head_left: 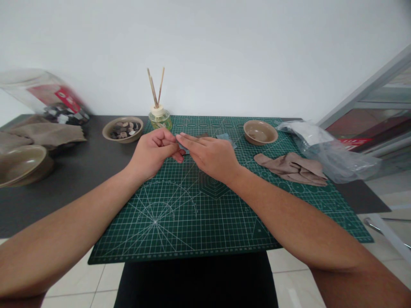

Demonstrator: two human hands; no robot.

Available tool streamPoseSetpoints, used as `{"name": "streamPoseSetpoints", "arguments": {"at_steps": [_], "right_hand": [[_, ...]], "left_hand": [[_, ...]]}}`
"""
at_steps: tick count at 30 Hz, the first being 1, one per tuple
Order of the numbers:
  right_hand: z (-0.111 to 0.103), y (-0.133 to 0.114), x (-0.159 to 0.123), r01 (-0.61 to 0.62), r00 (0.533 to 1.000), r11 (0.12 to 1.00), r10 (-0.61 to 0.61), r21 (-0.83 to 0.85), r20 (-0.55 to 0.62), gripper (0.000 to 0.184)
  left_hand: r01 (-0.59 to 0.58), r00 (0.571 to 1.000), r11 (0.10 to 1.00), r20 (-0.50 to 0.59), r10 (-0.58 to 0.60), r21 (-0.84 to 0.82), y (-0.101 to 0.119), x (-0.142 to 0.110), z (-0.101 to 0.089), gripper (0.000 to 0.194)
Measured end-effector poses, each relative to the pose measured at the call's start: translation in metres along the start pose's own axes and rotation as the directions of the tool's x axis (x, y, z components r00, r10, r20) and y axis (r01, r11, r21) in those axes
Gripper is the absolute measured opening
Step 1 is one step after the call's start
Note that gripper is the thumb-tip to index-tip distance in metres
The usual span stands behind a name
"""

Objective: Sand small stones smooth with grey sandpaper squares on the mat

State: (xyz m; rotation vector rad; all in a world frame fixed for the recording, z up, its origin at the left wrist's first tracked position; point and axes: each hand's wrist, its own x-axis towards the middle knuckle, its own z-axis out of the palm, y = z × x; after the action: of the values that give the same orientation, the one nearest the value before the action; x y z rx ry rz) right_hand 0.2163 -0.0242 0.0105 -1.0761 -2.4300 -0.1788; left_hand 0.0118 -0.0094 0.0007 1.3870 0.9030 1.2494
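Note:
Over the far middle of the green cutting mat, my two hands meet at the fingertips. My left hand is closed, thumb against curled index finger; whatever it pinches is too small or hidden to make out. From the right, my right hand reaches its fairly straight fingers, pressed together, to the left fingertips; its thumb is hidden underneath. Bluish bits show below and between the fingers. Just behind my right hand lies a light blue flat piece beside a brownish one, both partly covered.
Left of the mat stand a bowl of small round pieces, a larger bowl, a brown cloth and a clear jar. A reed diffuser is behind. Rightward are another bowl, a crumpled cloth and a plastic bag.

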Motion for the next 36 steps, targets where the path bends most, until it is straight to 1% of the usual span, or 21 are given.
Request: {"name": "streamPoseSetpoints", "arguments": {"at_steps": [4, 8, 12, 16, 19, 21, 23, 25, 27, 29, 32, 34, 36], "right_hand": [[-0.001, -0.002, 0.000, -0.007, 1.000, 1.000, 0.007, 0.005, 0.010, 0.052], [-0.004, -0.001, 0.000, -0.020, 1.000, 1.000, 0.020, 0.008, 0.020, 0.051], [-0.009, 0.000, 0.001, -0.061, 0.995, 0.998, 0.059, 0.025, 0.081, 0.048], [-0.010, 0.002, 0.002, -0.156, 0.982, 0.981, 0.141, 0.115, 0.127, 0.042], [-0.006, 0.006, 0.003, -0.220, 0.972, 0.940, 0.190, 0.260, 0.136, 0.035], [-0.003, 0.010, 0.003, -0.244, 0.967, 0.885, 0.192, 0.397, 0.167, 0.030], [0.000, 0.015, 0.003, -0.271, 0.957, 0.811, 0.168, 0.518, 0.237, 0.032], [0.003, 0.018, 0.003, -0.292, 0.943, 0.765, 0.131, 0.573, 0.307, 0.034], [0.004, 0.020, 0.004, -0.294, 0.935, 0.759, 0.102, 0.581, 0.340, 0.032], [0.005, 0.019, 0.004, -0.290, 0.929, 0.763, 0.079, 0.577, 0.361, 0.030], [0.006, 0.018, 0.004, -0.311, 0.899, 0.760, 0.040, 0.571, 0.437, 0.027], [0.008, 0.018, 0.005, -0.320, 0.882, 0.767, 0.026, 0.556, 0.471, 0.028], [0.010, 0.019, 0.004, -0.299, 0.890, 0.788, 0.026, 0.538, 0.456, 0.031]], "left_hand": [[0.004, 1.000, 1.000, -0.012, -0.004, -0.029, -0.001, -0.001, 0.001, 0.031], [-0.044, 0.999, 0.996, -0.024, 0.043, -0.071, -0.002, 0.002, -0.003, 0.032], [-0.056, 0.997, 0.997, -0.053, 0.054, -0.047, 0.001, 0.005, -0.009, 0.030], [-0.090, 0.993, 0.996, -0.078, 0.088, -0.022, 0.003, 0.008, -0.012, 0.030], [-0.108, 0.991, 0.994, -0.083, 0.107, -0.008, 0.000, 0.010, -0.014, 0.030], [-0.098, 0.993, 0.995, -0.066, 0.098, 0.007, -0.002, 0.011, -0.014, 0.030], [-0.092, 0.995, 0.996, -0.042, 0.092, 0.016, -0.003, 0.011, -0.015, 0.032], [-0.102, 0.995, 0.995, -0.019, 0.102, 0.018, -0.003, 0.011, -0.015, 0.034], [-0.128, 0.992, 0.991, -0.004, 0.128, 0.029, -0.003, 0.011, -0.016, 0.036], [-0.150, 0.989, 0.987, 0.014, 0.150, 0.064, -0.003, 0.011, -0.016, 0.031], [-0.166, 0.985, 0.981, 0.069, 0.160, 0.096, -0.006, 0.012, -0.017, 0.024], [-0.163, 0.982, 0.983, 0.114, 0.153, 0.088, -0.007, 0.012, -0.017, 0.028], [-0.148, 0.978, 0.985, 0.157, 0.134, 0.084, -0.006, 0.011, -0.016, 0.032]]}}
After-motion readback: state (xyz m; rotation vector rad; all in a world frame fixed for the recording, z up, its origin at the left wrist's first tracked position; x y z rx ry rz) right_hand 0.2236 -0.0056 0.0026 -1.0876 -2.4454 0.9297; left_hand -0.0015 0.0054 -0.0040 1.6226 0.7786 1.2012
